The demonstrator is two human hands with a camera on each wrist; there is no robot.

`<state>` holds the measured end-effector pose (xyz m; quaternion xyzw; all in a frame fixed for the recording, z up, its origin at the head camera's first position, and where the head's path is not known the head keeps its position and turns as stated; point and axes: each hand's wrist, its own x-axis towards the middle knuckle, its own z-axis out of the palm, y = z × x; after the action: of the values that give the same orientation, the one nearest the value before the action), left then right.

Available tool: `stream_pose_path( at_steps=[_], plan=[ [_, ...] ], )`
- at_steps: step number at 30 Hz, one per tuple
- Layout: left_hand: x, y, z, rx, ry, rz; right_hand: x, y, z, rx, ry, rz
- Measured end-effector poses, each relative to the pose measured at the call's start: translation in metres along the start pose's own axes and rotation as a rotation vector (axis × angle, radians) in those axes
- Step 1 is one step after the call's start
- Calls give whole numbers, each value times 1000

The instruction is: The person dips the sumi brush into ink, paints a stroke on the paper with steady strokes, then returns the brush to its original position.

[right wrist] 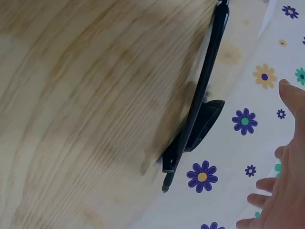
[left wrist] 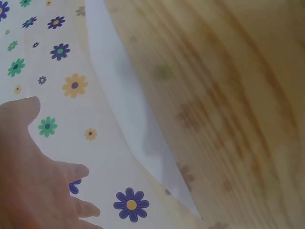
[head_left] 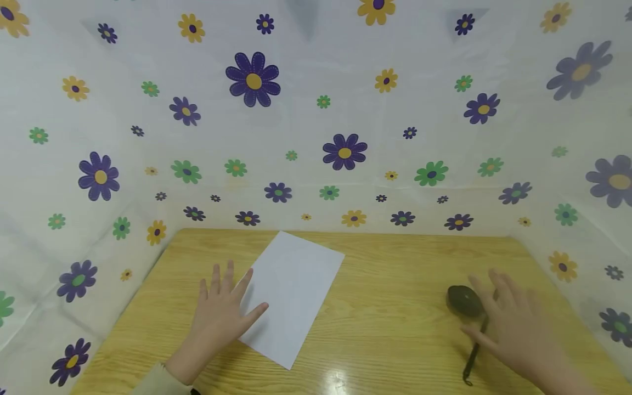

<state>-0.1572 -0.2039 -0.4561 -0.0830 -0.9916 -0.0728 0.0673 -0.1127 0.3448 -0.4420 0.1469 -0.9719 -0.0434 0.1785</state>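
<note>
A sheet of white paper (head_left: 296, 296) lies at a slant on the wooden table, left of the middle. My left hand (head_left: 217, 312), fingers spread, is over its left edge and holds nothing; in the left wrist view the hand (left wrist: 33, 176) appears apart from the paper (left wrist: 128, 105). On the right lies a dark ladle (head_left: 464, 301) with a long, thin handle hooked at its near end. My right hand (head_left: 518, 329) hovers beside and partly over it, fingers extended. A gap shows between that hand (right wrist: 286, 186) and the ladle (right wrist: 202, 86) in the right wrist view.
The wooden table (head_left: 395, 285) has a white flower-printed sheet (head_left: 306, 126) standing behind it and along both sides. Bright glare falls on the tabletop near the front middle.
</note>
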Motion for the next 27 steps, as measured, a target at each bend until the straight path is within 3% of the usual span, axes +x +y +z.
stream_pose_path(
  at_steps=[8, 27],
  plan=[
    [1, -5, 8, 50, -6, 83, -9, 7, 2, 36, -12, -85],
    [6, -20, 19, 31, -100, 244, -19, 28, 17, 35, 150, -390]
  ],
)
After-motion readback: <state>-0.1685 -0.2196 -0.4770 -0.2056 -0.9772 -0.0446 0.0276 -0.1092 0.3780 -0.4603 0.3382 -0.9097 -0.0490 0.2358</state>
